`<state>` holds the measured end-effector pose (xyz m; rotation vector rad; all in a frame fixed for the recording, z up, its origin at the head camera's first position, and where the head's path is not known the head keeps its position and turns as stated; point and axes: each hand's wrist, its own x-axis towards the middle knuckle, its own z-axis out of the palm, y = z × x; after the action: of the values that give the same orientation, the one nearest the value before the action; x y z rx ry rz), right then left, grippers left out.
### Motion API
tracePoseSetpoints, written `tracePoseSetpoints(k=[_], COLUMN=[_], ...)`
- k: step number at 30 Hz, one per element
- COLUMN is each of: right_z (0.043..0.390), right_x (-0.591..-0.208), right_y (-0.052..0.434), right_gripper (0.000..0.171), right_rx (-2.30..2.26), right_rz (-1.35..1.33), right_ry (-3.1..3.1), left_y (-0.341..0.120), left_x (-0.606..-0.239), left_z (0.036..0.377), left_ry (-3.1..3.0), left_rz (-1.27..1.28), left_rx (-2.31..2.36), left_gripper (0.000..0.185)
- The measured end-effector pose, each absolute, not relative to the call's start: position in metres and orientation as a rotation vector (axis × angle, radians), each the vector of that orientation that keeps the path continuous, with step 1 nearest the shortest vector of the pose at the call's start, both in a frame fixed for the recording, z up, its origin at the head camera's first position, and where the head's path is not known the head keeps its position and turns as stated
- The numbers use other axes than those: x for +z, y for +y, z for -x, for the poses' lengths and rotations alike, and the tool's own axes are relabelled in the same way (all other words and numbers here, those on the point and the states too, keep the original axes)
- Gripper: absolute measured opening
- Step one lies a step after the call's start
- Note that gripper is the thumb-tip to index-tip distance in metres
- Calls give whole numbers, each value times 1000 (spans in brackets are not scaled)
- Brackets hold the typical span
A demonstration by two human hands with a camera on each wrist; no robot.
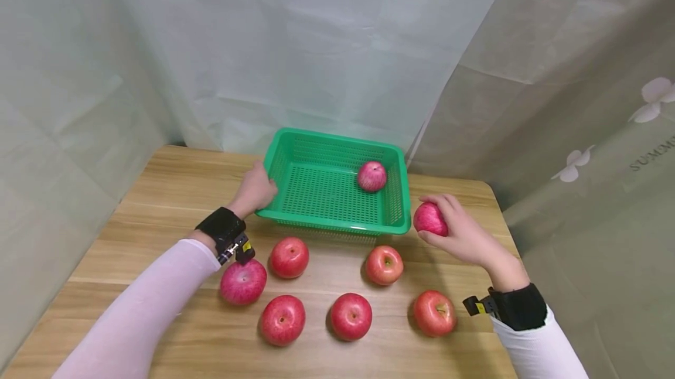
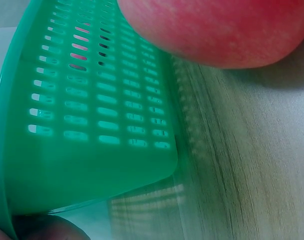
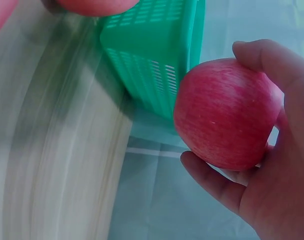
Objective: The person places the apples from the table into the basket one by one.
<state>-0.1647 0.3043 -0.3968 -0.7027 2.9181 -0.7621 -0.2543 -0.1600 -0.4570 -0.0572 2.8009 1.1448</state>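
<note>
A green perforated basket (image 1: 337, 222) stands at the back of the wooden table. My left hand (image 1: 256, 190) grips its left rim near the front corner; in the left wrist view only fingertips (image 2: 54, 229) show below the rim. One pinkish-red apple (image 1: 372, 176) lies inside, toward the right. My right hand (image 1: 461, 232) holds another red apple (image 3: 227, 114) between thumb and fingers, just outside the basket's right end. In the right wrist view this apple overlaps the basket's edge.
Several apples lie in front of the basket, among them one near the left wrist (image 1: 244, 282), one behind (image 1: 289, 257) and one at the right (image 1: 435, 313). Pale curtains (image 1: 316, 45) hang behind and beside the table (image 1: 195, 185).
</note>
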Motion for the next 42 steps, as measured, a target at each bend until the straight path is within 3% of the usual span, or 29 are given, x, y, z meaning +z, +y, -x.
tracePoseSetpoints(k=[14,42], right_z=[186,220], right_x=[-385,-399], right_y=[276,234], right_gripper=[72,71], right_rx=[-738,-653], right_rz=[727,798], right_ry=[2951,2889], left_y=[-158,-160], left_x=[-455,-456], left_z=[254,253], left_ry=[2798,2794], left_rz=[64,63], left_rx=[1129,1131], left_gripper=[61,63])
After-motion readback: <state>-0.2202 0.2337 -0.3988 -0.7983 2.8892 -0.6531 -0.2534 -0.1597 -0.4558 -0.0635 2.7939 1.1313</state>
